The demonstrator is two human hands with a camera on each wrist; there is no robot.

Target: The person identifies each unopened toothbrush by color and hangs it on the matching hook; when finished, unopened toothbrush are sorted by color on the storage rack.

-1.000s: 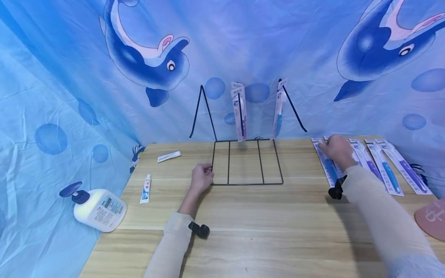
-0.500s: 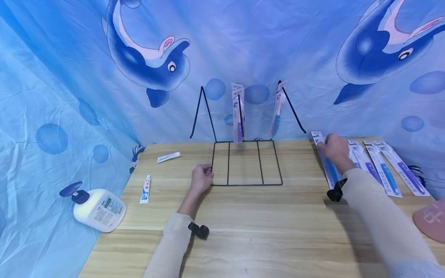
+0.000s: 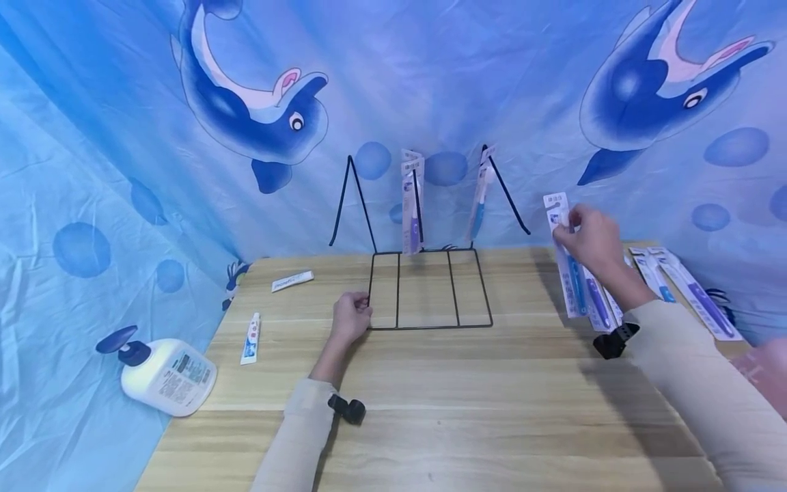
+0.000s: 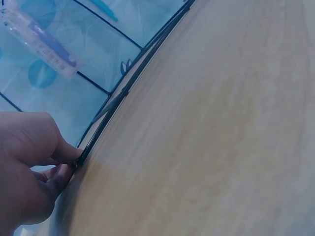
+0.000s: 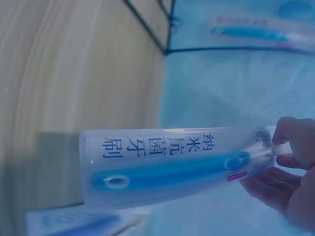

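A packaged toothbrush (image 3: 568, 263) was pinched near its top by the right hand (image 3: 591, 238) — it could swing and slip; the wire rack (image 3: 430, 290) was gripped at its corner by the left hand (image 3: 348, 319).

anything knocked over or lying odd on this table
Yes: the white pump bottle with a blue pump head lies on its side at the wooden table's left edge, partly overhanging onto the blue cloth. No spill shows.
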